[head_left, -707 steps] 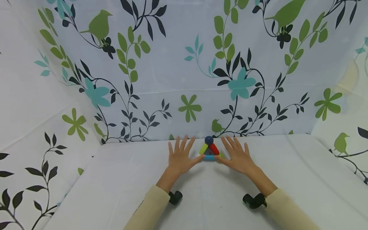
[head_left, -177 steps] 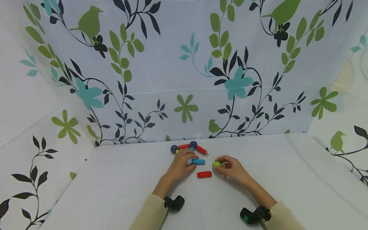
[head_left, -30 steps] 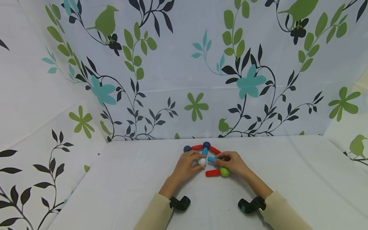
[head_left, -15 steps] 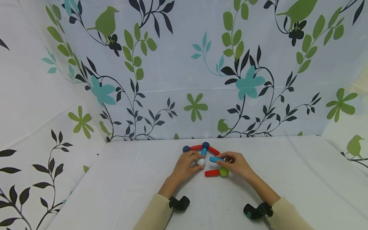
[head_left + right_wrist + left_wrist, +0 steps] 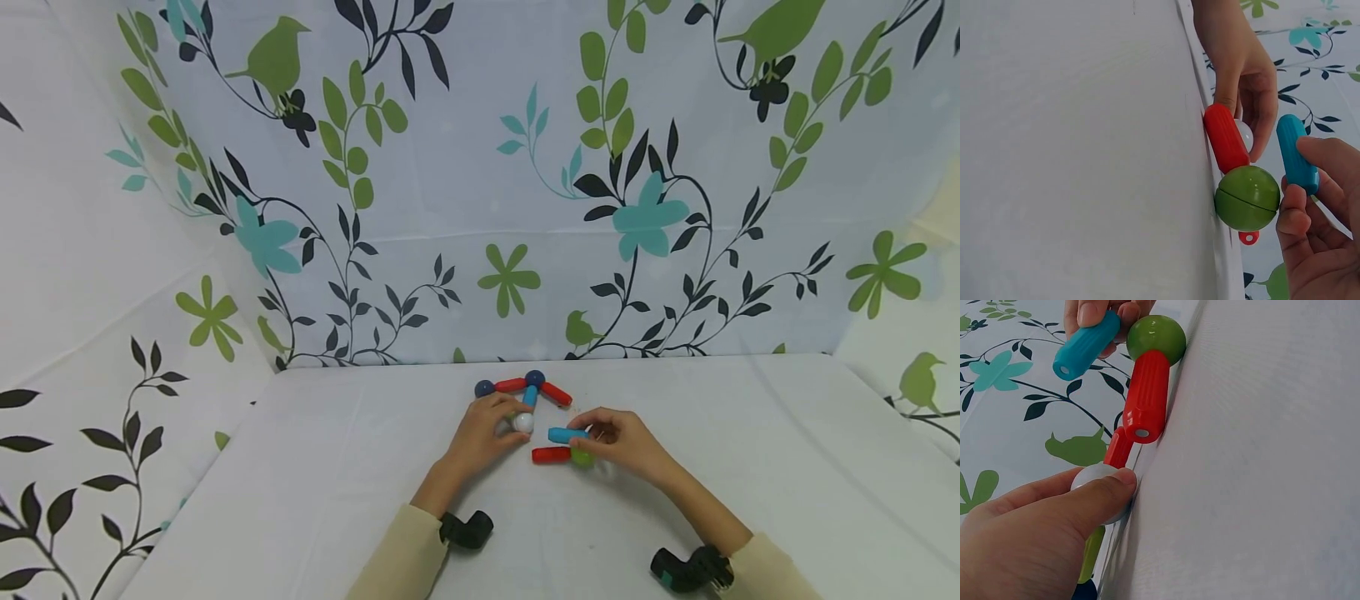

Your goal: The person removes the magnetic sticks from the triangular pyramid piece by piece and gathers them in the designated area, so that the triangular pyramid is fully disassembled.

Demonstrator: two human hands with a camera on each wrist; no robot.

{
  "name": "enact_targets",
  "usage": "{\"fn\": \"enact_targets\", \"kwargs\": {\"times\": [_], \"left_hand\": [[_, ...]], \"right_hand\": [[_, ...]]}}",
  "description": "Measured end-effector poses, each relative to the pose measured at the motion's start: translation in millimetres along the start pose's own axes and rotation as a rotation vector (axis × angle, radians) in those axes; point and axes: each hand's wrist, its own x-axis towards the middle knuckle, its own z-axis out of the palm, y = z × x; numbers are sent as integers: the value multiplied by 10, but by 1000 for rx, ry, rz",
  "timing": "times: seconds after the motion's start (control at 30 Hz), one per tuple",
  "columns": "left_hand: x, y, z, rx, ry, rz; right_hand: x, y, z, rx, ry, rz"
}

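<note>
The left hand (image 5: 483, 432) has its fingers and thumb bent round the white ball (image 5: 523, 422), gripping it low over the white surface (image 5: 360, 508). The right hand (image 5: 626, 443) pinches the blue rod (image 5: 566, 435) by one end, thumb against fingers, the remaining fingers bent in. The rod is held clear of the surface, its free end pointing at the left hand and apart from the white ball.

Just below the blue rod lies the near red rod (image 5: 551, 455), one end touching the green ball (image 5: 582, 457); its other end is free and faces left. In the right wrist view the blue rod is beside the green ball, with a gap between them.

Beyond the hands is a group of joined pieces: the left navy ball (image 5: 484, 388) and the middle navy ball (image 5: 535, 378), with the back red rod (image 5: 511, 385) between them. From the middle ball, the side red rod (image 5: 557, 395) slants off to the right, and the second blue rod (image 5: 530, 397) runs down toward the white ball. The left wrist view shows a lime rod (image 5: 1092, 555) too — between the white ball and a navy one.

Behind everything hangs a leaf-and-bird cloth (image 5: 442, 192).
</note>
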Motion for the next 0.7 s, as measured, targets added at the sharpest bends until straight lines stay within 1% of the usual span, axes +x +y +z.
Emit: {"fn": "enact_targets", "kwargs": {"times": [0.13,0.23,0.37,0.57,0.7], "left_hand": [[-2,-9,5,0,6,2],[-3,-19,12,-3,10,5],[-6,-30,22,-9,14,8],[-8,-52,45,2,17,9],[-6,-44,41,-5,19,10]], "right_hand": [[-39,-7,8,8,-44,-42],[-63,-13,20,10,-59,-70],[-82,-24,28,8,-61,-109],[-94,-56,38,-1,-44,-146],[-115,-84,51,11,-69,-203]]}}
